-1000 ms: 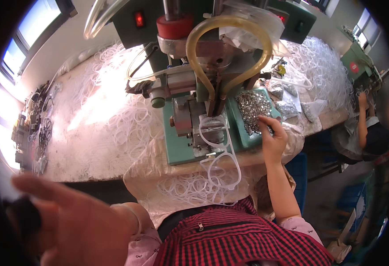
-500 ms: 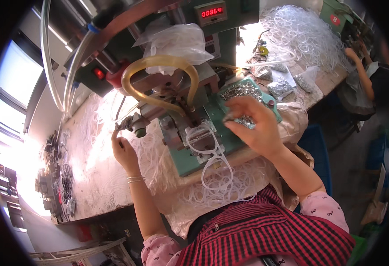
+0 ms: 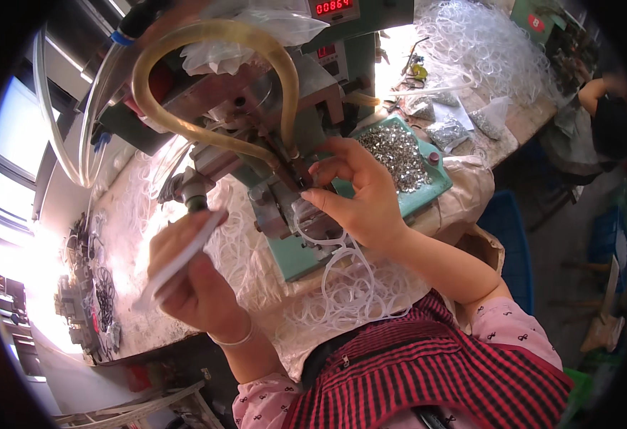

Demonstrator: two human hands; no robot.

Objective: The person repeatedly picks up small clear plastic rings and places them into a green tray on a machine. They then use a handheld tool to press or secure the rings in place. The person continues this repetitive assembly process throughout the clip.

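Note:
My left hand, left of the machine, grips a thin whitish spectacle frame, seen nearly edge-on and blurred. Its wrist wears a thin pale band. At the metal fixture of a bench machine, my right hand has thumb and forefinger brought close together. Whatever is between those fingertips is too small to make out. Just below them, a clear plastic spectacle frame hangs from the fixture, partly behind the hand. A green tray of small silvery metal parts lies right of this hand.
A yellowish hose loops above the fixture. Many clear frames lie at the table's front edge, and a larger heap sits at the far right. Small bags lie beyond the tray. A blue bin and another person are rightward.
My left hand has left the machine's knob and come nearer, now with a spectacle frame in it. My right hand has moved left from the tray to the fixture. The view has shifted slightly.

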